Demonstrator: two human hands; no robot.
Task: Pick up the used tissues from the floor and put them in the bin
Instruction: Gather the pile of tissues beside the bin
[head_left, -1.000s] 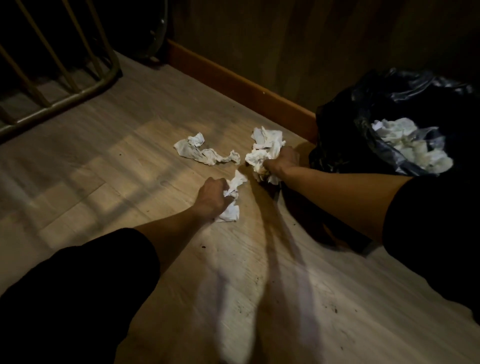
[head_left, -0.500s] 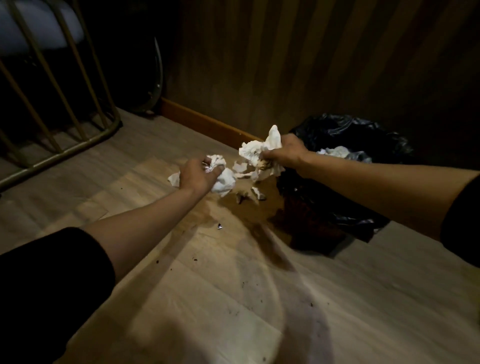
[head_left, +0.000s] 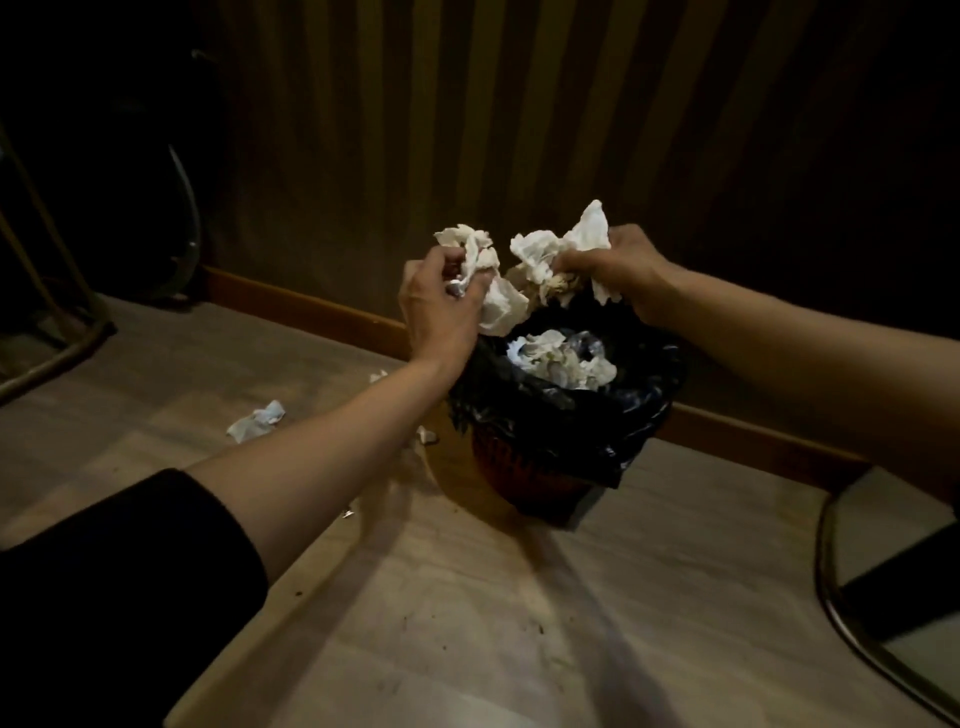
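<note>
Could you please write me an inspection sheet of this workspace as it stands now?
Surface: wood floor, dim, with dark specks and crumbs.
Job's things: bin with black liner by the wall, tissues in bin; left wad and right wad held above it, not yet dropped.
Clutter: floor tissue left of the left forearm; small scrap beside the bin.
Grippers: left hand shut on its wad; right hand shut on its wad.
Cables: nothing seen.
Surroundings: striped wall, skirting, metal frame at left, curved metal edge at right.
</note>
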